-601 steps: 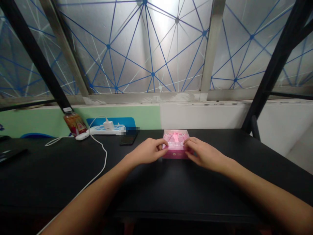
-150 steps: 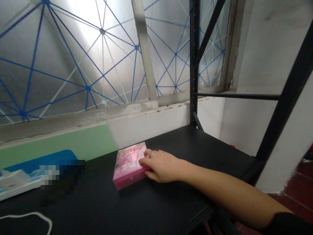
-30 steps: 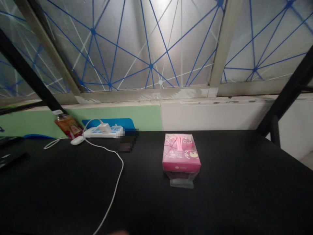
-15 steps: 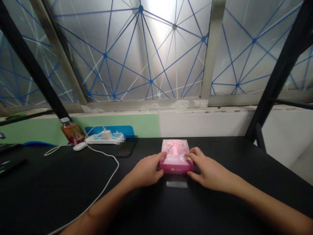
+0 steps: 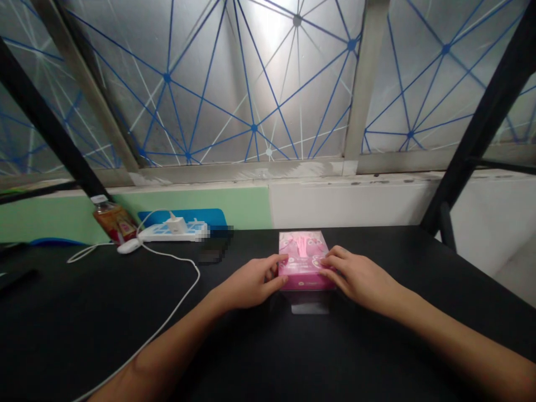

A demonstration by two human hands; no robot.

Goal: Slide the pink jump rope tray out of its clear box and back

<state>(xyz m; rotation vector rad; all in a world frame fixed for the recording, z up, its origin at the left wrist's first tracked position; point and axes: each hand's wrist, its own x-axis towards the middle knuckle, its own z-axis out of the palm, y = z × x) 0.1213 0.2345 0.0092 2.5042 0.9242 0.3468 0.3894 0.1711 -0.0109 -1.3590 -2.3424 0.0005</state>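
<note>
Box (image 5: pixel 302 268): pink, rectangular, with a clear plastic-looking top; laid flat near the back edge of the black worktop (image 5: pixel 377 352), well left of its back right corner.
Left hand (image 5: pixel 251 282): placed at the box's near left corner, thumb and forefinger parted and their tips set against it.
Right hand (image 5: pixel 362 279): placed at the near right corner, fingers bent over the top and thumb set low at the near end.
Grip: contact is seen on both sides; whether the box is clamped or merely steadied cannot be told. If pressure were uneven, it could be twisted askew.
Flap (image 5: pixel 310 308): clear, thin, plastic-looking, jutting from the box's near end; it could be creased if the box were drawn over it.
Clear top: it could be dented if pressed hard by the fingertips.
White wall (image 5: pixel 335 204): it could be struck by the box if that were pushed backward.
Cable (image 5: pixel 199 273): white, thin, run alongside the left forearm (image 5: pixel 180 335); it could be snagged by a leftward sweep.
</note>
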